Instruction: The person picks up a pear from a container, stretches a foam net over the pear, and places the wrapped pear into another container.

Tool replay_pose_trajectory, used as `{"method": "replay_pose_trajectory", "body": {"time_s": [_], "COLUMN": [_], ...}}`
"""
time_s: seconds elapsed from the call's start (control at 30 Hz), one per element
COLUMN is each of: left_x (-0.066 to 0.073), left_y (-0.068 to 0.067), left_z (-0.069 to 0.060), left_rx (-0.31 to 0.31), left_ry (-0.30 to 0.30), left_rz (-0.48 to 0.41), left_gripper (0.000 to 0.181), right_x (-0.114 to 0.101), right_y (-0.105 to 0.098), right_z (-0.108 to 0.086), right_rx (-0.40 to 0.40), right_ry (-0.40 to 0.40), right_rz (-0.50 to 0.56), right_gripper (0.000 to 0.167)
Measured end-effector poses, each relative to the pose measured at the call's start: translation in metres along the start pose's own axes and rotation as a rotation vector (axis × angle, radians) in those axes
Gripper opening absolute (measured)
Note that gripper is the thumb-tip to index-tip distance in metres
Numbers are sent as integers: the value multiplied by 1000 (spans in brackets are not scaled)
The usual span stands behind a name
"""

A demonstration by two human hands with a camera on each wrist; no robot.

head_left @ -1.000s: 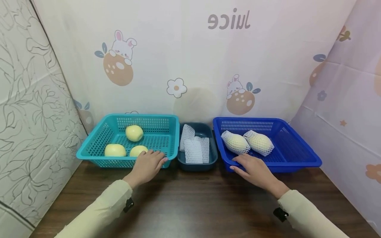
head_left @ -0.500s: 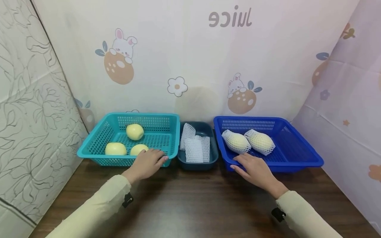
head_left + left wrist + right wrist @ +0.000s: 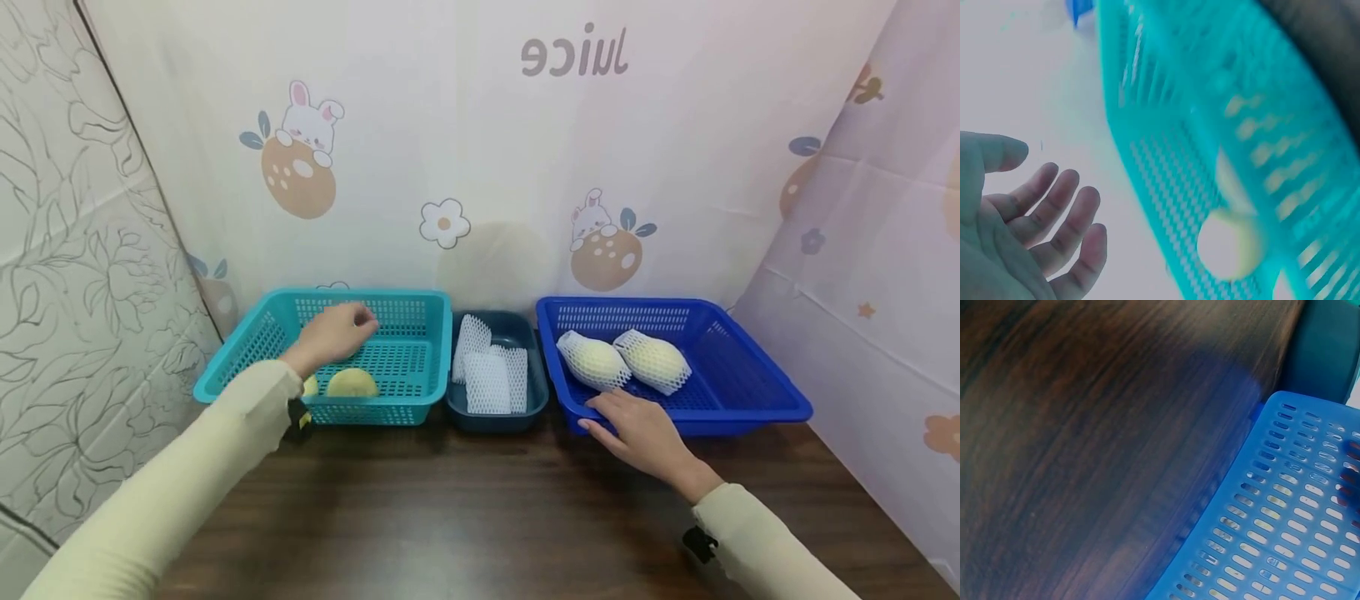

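In the head view my left hand (image 3: 333, 333) is over the back of the teal basket (image 3: 401, 407), its thumb and fingers apart; it hides the rear fruit. The left wrist view shows this hand (image 3: 1041, 231) with loosely bent fingers and nothing between them. A pale yellow round fruit (image 3: 352, 383) lies at the basket's front; beside it another (image 3: 310, 386) is mostly behind the wrist. My right hand (image 3: 637, 429) rests on the front left rim of the blue basket (image 3: 727, 414). Inside are two yellow fruits (image 3: 596, 362) in white foam nets.
Between the baskets stands a small dark teal bin (image 3: 498, 423) with several white foam net sleeves (image 3: 487, 383). All three containers stand on a dark wooden table (image 3: 465, 517), close to the patterned cloth wall (image 3: 495, 167) behind.
My left hand has left the front rim of the teal basket and moved back and left over the rear fruit. The right hand stays on the blue rim.
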State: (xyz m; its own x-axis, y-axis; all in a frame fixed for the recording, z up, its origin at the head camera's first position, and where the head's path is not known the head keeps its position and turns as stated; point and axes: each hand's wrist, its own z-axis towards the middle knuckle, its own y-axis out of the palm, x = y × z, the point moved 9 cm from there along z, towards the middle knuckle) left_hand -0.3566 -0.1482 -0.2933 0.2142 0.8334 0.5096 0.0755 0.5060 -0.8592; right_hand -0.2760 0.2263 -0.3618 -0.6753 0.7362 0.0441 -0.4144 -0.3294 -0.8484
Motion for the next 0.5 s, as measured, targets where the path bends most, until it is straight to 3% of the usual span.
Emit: {"method": "replay_pose_trajectory", "body": {"time_s": [0.17, 0.3, 0.5], "left_x": [-15, -29, -57], "left_y": [-27, -37, -39], "left_z": [26, 43, 47], "left_rx": [58, 127, 161], "left_ry": [-73, -131, -284], "left_rz": [-6, -37, -117], "left_gripper": [36, 35, 34], "right_x": [1, 2, -1], "right_y": [2, 3, 4], "right_z": [-5, -9, -11], "right_rx": [-10, -8, 24], "right_ry": [12, 14, -18], "right_rz": [-3, -1, -3], "right_gripper": [26, 24, 24]}}
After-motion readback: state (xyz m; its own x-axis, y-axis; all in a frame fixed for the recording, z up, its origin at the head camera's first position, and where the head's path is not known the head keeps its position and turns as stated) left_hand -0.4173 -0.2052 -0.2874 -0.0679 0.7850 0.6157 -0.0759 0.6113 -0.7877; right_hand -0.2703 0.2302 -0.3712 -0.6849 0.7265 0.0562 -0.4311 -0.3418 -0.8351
